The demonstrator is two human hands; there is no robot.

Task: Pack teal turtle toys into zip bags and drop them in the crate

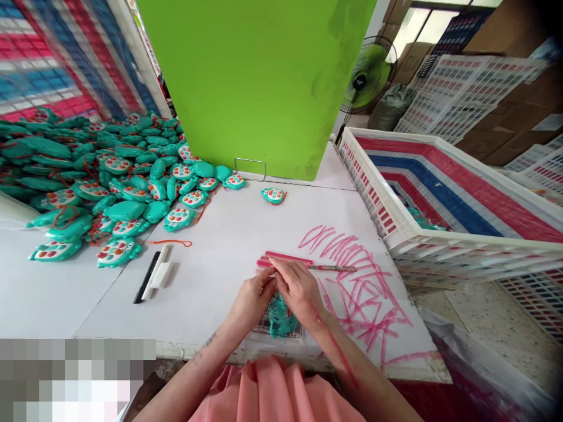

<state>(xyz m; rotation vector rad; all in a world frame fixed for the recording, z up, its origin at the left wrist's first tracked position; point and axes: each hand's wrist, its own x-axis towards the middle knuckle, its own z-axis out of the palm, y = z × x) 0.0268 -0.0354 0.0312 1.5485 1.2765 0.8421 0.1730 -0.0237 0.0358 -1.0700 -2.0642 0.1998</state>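
A teal animal-shaped toy (281,319) lies in a clear plastic bag (295,335) with dark print, close to the table's front edge. Both my hands meet over the bag's upper end. Fingers of my left hand (254,298) are pinched together there, and my right hand (299,288) is closed against them from the other side. My fingers hide the edge they grip. Just beyond my fingertips are some pink strips (288,258). To the right of my right hand is a thin stick-like tool (332,268) with pink stains.
A large pile of teal toys (114,164) covers the left back. One toy (273,195) lies alone near a green board (264,88). Black and white markers (147,275) rest at left. Pink scribbles mark the tabletop (220,234). A white crate (422,234) stands right.
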